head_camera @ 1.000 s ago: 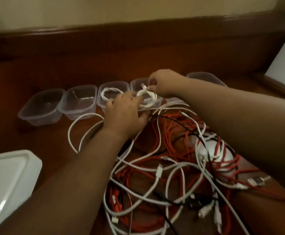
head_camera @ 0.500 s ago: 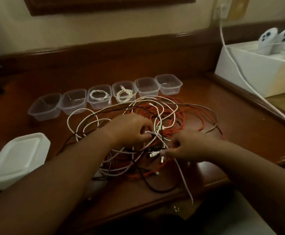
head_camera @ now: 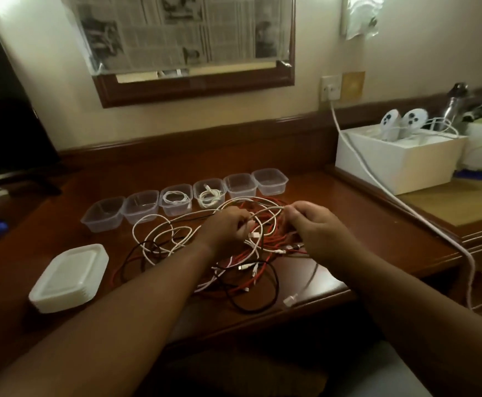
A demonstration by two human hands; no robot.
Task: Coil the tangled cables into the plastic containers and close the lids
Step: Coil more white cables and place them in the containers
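Both hands, left hand point(head_camera: 228, 227) and right hand point(head_camera: 314, 224), pinch a white cable point(head_camera: 258, 210) from the cable pile point(head_camera: 242, 262). It looks light and floppy; holding near its plug should work best.

Left hand point(head_camera: 228, 229), right hand point(head_camera: 314, 227): fingers curled.

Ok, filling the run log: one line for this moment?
phase: untangling | left hand: grips white cable | right hand: pinches it | containers: two filled | lids: stacked

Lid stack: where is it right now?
Head view: the lid stack sits on the desk's near left, in front of the leftmost container and left of the cable tangle.
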